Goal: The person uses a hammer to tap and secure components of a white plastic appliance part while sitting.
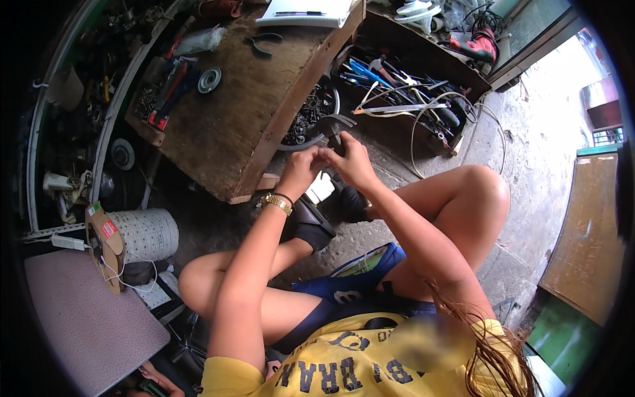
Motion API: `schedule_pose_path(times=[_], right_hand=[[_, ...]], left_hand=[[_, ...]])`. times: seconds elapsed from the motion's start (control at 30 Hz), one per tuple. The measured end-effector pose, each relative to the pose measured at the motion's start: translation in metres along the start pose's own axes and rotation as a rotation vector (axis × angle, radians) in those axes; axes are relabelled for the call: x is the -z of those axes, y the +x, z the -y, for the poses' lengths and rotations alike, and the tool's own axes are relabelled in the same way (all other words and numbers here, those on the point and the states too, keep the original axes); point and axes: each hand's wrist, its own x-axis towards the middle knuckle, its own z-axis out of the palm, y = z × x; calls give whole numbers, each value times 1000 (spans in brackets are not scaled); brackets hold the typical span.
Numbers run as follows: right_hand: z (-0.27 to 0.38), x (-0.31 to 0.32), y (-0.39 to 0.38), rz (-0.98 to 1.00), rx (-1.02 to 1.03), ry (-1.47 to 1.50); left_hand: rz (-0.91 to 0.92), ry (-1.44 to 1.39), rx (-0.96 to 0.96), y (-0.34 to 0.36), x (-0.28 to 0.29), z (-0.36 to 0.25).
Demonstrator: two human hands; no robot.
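Note:
My right hand [354, 165] is closed around the dark handle of what looks like a claw hammer [336, 126], its curved metal head pointing away from me. Against it, my left hand [301, 170] has its fingers curled in, with a gold watch on the wrist; whatever they pinch is hidden. Just beyond the hands stands a round tub [296, 142] full of small dark metal parts. A white object [320, 188] shows below the hands, near my foot.
A wooden workbench [218, 126] at left holds pliers [263, 46], a round metal disc [209, 80] and a notepad [304, 14]. A tool box [403, 122] sits ahead right, a cable [413, 142] looping over it. A perforated drum [145, 233] and another person's arm [162, 380] are at left.

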Motion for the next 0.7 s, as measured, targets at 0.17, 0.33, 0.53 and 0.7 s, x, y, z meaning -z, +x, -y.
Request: schedule_pose_path(times=[0.17, 0.33, 0.53, 0.7], right_hand=[[17, 22, 3, -90, -13, 73], [40, 44, 7, -53, 22, 61], [53, 57, 12, 38, 29, 11], [50, 63, 18, 68, 48, -25]], left_hand=[[-88, -71, 128, -9, -26, 39], [-154, -80, 140, -3, -42, 58], [-130, -95, 69, 3, -44, 60], [-205, -80, 109, 4, -45, 53]])
